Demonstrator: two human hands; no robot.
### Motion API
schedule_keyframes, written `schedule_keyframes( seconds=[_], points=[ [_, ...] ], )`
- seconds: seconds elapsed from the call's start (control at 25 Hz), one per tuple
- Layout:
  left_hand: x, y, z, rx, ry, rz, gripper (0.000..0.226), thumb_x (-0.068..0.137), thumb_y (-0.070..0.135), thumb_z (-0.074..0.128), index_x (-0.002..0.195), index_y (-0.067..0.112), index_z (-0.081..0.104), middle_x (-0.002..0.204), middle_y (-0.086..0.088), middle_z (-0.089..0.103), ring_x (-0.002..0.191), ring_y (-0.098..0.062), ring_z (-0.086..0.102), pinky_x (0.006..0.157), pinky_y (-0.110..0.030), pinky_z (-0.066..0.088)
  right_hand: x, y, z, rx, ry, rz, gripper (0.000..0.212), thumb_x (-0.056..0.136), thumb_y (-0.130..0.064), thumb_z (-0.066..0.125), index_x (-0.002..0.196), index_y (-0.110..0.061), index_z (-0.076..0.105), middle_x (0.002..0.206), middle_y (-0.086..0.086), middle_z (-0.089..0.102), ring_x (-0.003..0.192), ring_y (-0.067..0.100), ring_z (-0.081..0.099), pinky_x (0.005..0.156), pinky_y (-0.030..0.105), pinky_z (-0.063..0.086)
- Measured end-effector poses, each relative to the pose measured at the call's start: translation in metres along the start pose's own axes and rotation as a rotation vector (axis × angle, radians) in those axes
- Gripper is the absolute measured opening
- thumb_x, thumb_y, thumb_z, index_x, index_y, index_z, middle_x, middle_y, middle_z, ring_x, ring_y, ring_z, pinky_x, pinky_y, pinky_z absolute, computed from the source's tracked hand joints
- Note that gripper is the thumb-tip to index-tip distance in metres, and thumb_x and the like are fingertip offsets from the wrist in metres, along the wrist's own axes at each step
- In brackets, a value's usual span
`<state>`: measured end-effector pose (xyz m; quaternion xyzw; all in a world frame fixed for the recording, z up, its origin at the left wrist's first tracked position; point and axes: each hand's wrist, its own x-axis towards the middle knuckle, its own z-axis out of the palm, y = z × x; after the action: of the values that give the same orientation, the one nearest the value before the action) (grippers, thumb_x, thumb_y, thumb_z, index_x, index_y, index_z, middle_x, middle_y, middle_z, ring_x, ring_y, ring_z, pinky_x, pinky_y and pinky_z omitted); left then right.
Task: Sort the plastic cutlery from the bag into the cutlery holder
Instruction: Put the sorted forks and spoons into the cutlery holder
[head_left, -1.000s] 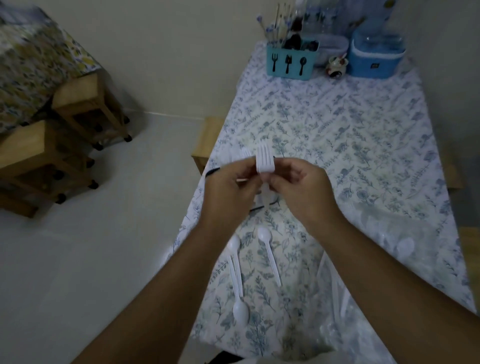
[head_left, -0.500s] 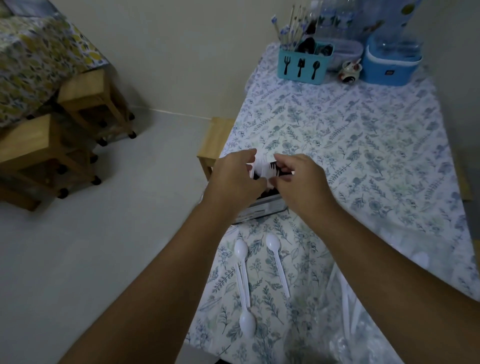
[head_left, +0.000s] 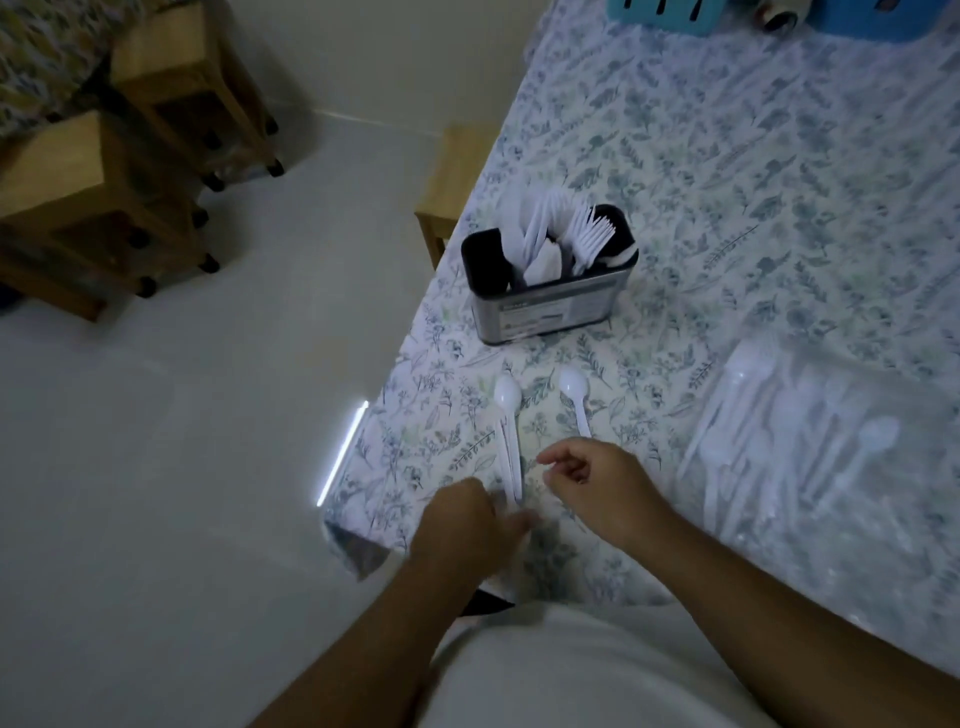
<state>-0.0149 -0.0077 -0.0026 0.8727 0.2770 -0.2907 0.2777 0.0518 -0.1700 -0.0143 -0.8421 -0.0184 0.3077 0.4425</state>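
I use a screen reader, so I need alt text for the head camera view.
Two bare hands reach for white plastic spoons lying on a flowered tablecloth: the left hand touches one handle, the right hand hovers loosely curled. Beyond stands a cutlery holder with white forks; a clear bag lies right.

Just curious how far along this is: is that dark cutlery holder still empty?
No. The cutlery holder stands upright with white forks and other white cutlery sticking out of its top.

Tablecloth: white, blue-green leaf print. Spoons ahead of both hands: white. Cutlery holder beyond: silver wall, black interior, white cutlery.
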Motion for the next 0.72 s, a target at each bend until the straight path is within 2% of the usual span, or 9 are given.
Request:
schedule_keyframes(
  seconds=[0.08, 0.12, 0.24, 0.36, 0.44, 0.48, 0.56, 0.64, 0.72],
  points=[
    [-0.004, -0.002, 0.012, 0.087, -0.005, 0.016, 0.044, 0.081, 0.056, 0.068, 0.091, 0.013, 0.066, 0.084, -0.002, 0.063, 0.077, -0.018, 0.059, 0.066, -0.026, 0.041, -0.002, 0.008, 0.006, -0.048, -0.059, -0.009, 0.02, 0.091, -0.015, 0.069, 0.1, -0.032, 0.074, 0.089, -0.006, 0.071, 0.075, 0.003, 0.064, 0.07, 0.012, 0.052],
    [-0.005, -0.003, 0.012, 0.072, 0.011, 0.028, 0.037, 0.083, 0.05, 0.068, 0.087, 0.013, 0.065, 0.08, -0.001, 0.061, 0.075, -0.018, 0.057, 0.067, -0.026, 0.041, -0.003, 0.008, 0.008, -0.075, -0.079, -0.042, 0.021, 0.091, -0.015, 0.068, 0.103, -0.031, 0.073, 0.091, -0.006, 0.071, 0.077, 0.005, 0.064, 0.072, 0.018, 0.053],
    [-0.002, -0.013, -0.003, -0.042, 0.056, 0.068, 0.023, 0.085, 0.032, 0.071, 0.074, 0.021, 0.055, 0.071, 0.004, 0.057, 0.065, -0.014, 0.053, 0.057, -0.024, 0.039, -0.002, 0.002, 0.013, -0.319, -0.051, -0.333, 0.036, 0.087, -0.014, 0.071, 0.12, -0.028, 0.07, 0.104, -0.006, 0.061, 0.095, 0.01, 0.054, 0.087, 0.026, 0.047],
    [0.001, -0.029, -0.028, -0.109, 0.072, 0.237, 0.009, 0.087, 0.021, 0.074, 0.087, 0.024, 0.066, 0.078, 0.013, 0.065, 0.066, -0.002, 0.058, 0.055, -0.012, 0.038, 0.002, -0.012, 0.015, -0.647, 0.055, -0.648, 0.059, 0.075, -0.015, 0.079, 0.131, -0.029, 0.066, 0.134, -0.001, 0.061, 0.127, 0.025, 0.049, 0.105, 0.043, 0.039],
    [0.005, -0.03, -0.042, -0.192, 0.026, 0.356, 0.01, 0.086, 0.021, 0.078, 0.093, 0.024, 0.072, 0.079, 0.015, 0.068, 0.068, 0.003, 0.062, 0.057, -0.007, 0.041, 0.005, -0.022, 0.014, -0.719, 0.044, -0.699, 0.053, 0.081, -0.022, 0.078, 0.132, -0.028, 0.066, 0.133, -0.002, 0.067, 0.134, 0.026, 0.05, 0.112, 0.047, 0.033],
    [0.007, -0.026, -0.047, -0.245, 0.001, 0.391, 0.012, 0.085, 0.021, 0.079, 0.095, 0.024, 0.074, 0.081, 0.014, 0.07, 0.07, 0.004, 0.064, 0.059, -0.006, 0.044, 0.005, -0.025, 0.014, -0.694, 0.004, -0.652, 0.048, 0.088, -0.025, 0.073, 0.135, -0.029, 0.063, 0.129, -0.003, 0.07, 0.131, 0.024, 0.054, 0.112, 0.045, 0.034],
    [0.013, -0.01, -0.05, -0.388, -0.005, 0.392, 0.019, 0.085, 0.019, 0.079, 0.102, 0.025, 0.073, 0.087, 0.011, 0.072, 0.074, 0.003, 0.067, 0.062, -0.009, 0.051, 0.003, -0.024, 0.01, -0.511, -0.076, -0.421, 0.046, 0.099, -0.025, 0.059, 0.144, -0.032, 0.051, 0.129, -0.002, 0.067, 0.117, 0.021, 0.06, 0.102, 0.043, 0.047],
    [0.022, 0.009, -0.043, -0.636, 0.005, 0.243, 0.021, 0.09, 0.014, 0.07, 0.109, 0.022, 0.07, 0.097, 0.002, 0.073, 0.079, -0.01, 0.07, 0.068, -0.02, 0.058, -0.001, -0.015, 0.004, -0.267, -0.016, -0.204, 0.047, 0.105, -0.024, 0.05, 0.151, -0.027, 0.042, 0.131, 0.004, 0.062, 0.109, 0.018, 0.059, 0.092, 0.038, 0.05],
    [0.037, 0.029, -0.031, -0.774, 0.068, 0.064, 0.011, 0.092, 0.016, 0.065, 0.102, 0.019, 0.07, 0.099, -0.007, 0.073, 0.076, -0.02, 0.069, 0.071, -0.034, 0.061, -0.002, -0.003, -0.007, -0.156, 0.075, -0.059, 0.048, 0.107, -0.025, 0.045, 0.154, -0.019, 0.039, 0.122, 0.007, 0.062, 0.102, 0.016, 0.056, 0.082, 0.029, 0.044]
  ],
)
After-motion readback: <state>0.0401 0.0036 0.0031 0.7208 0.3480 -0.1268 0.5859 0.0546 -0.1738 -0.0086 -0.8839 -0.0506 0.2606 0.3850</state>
